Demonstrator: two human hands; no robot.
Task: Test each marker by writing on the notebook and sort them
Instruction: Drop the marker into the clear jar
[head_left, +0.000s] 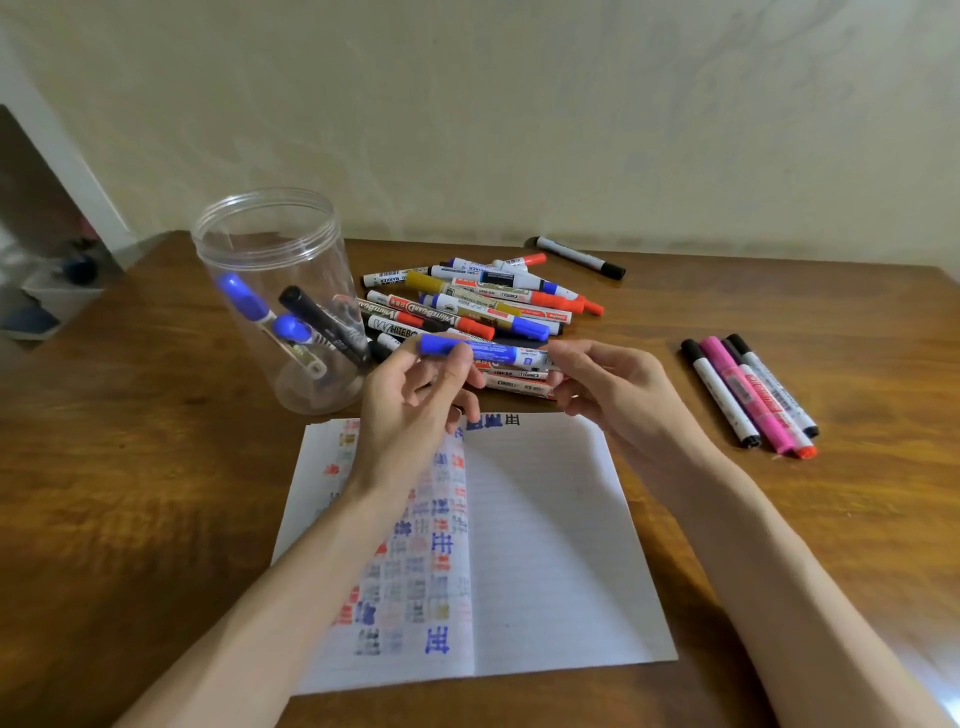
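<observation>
I hold a blue-capped marker (488, 353) level above the top edge of the open notebook (545, 545). My left hand (415, 410) pinches it near the cap end; my right hand (608, 384) grips its other end. The cap is on. The notebook's left page is covered with blue, red and faded test marks; a few marks sit at the top of the right page. A pile of several markers (483, 301) lies just behind my hands.
A clear plastic jar (275, 249) with three markers inside stands at the left. Several markers (753, 395) lie side by side at the right. One black marker (579, 256) lies alone near the wall. All rest on a wooden table (156, 467).
</observation>
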